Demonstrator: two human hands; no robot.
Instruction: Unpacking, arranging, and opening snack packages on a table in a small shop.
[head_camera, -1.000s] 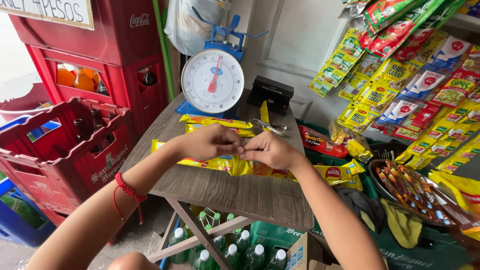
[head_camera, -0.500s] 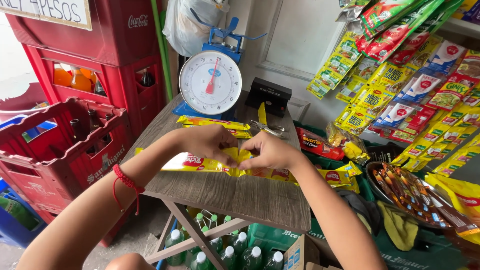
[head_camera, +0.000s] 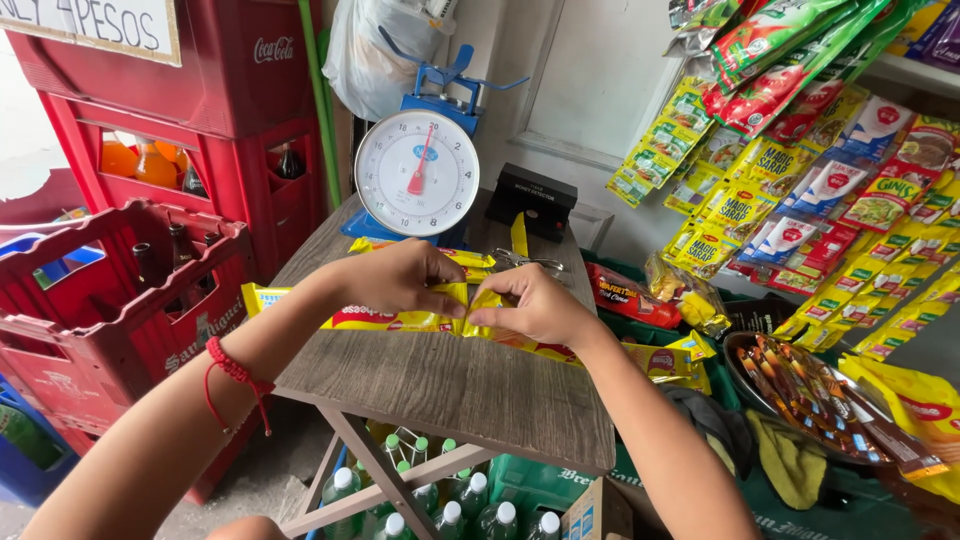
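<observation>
A long strip of joined yellow and red sachets (head_camera: 395, 318) lies across a small wooden table (head_camera: 450, 385). My left hand (head_camera: 398, 277) pinches the strip from the left, thumb and fingers closed on it. My right hand (head_camera: 535, 303) grips the same strip just to the right, and the two hands almost touch at a seam between sachets. A red string bracelet (head_camera: 232, 372) circles my left wrist. A second yellow strip (head_camera: 470, 258) and a pair of scissors (head_camera: 525, 262) lie on the table behind my hands.
A white-dial scale on a blue base (head_camera: 418, 172) and a black box (head_camera: 533, 200) stand at the table's back. Red bottle crates (head_camera: 110, 290) stack at the left. Hanging sachet strips (head_camera: 800, 190) fill the right wall. Green-capped bottles (head_camera: 440, 500) sit under the table, a round tray (head_camera: 820, 400) at right.
Both hands stay on the sachet strip. They have shifted slightly lower and closer together over the seam, and the view has tilted a little.
</observation>
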